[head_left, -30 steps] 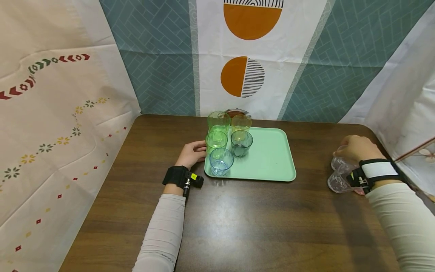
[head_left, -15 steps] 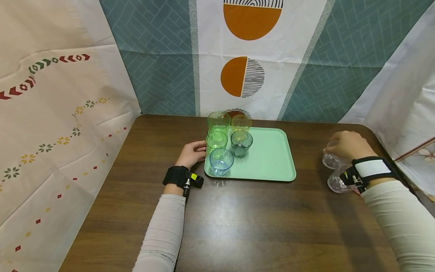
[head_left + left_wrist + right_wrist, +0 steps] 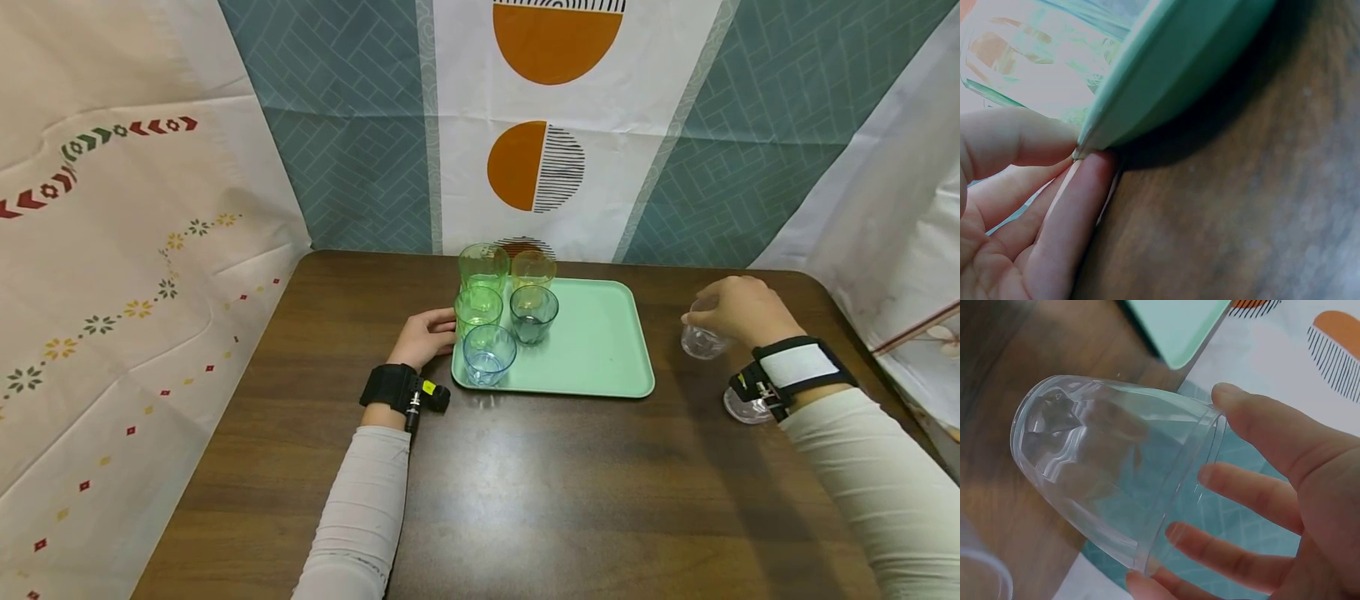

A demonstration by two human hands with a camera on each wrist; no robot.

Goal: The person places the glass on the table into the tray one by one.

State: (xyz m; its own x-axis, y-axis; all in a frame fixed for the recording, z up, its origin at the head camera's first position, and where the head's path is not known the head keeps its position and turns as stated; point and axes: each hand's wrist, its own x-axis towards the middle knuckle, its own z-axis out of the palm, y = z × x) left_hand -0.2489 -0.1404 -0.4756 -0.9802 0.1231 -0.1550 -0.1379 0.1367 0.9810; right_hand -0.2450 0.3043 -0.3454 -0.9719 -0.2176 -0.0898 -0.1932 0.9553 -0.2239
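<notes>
My left hand pinches the left rim of a pale green tray; in the left wrist view the thumb and a finger meet at the tray rim. Several coloured glasses stand on the tray's left half: two green glasses, a yellow glass, a smoky grey glass and a blue glass. Right of the tray, my right hand holds a clear glass by its rim. In the right wrist view, fingers and thumb spread around the mouth of this clear glass.
A second clear glass stands on the brown table, partly hidden under my right wrist. Bare tray surface lies right of the grey glass. Patterned cloth hangs behind the table and along both sides.
My right hand has moved left towards the tray and slightly away from me, bringing the clear glass along. The second clear glass stays behind. My left hand and the tray stay put.
</notes>
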